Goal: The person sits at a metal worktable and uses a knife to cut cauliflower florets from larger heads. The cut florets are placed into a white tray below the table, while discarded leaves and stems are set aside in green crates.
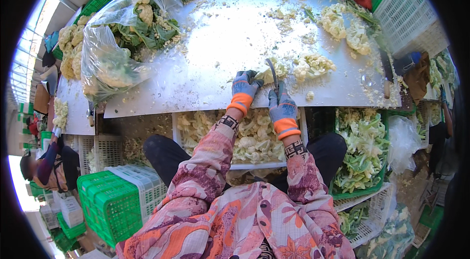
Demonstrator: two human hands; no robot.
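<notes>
Vegetable-trimming shed indicated: worktable (pixel 147 102) strewn with cauliflower scraps (pixel 281 15), plastic crates (pixel 105 205) stacked around, florets (pixel 259 134) heaped in white crate (pixel 254 166), another person (pixel 47 165) seen at left.

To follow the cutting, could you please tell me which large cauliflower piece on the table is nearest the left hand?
The cauliflower piece behind the curved knife, beside the left hand; other pieces lie farther away.
</notes>
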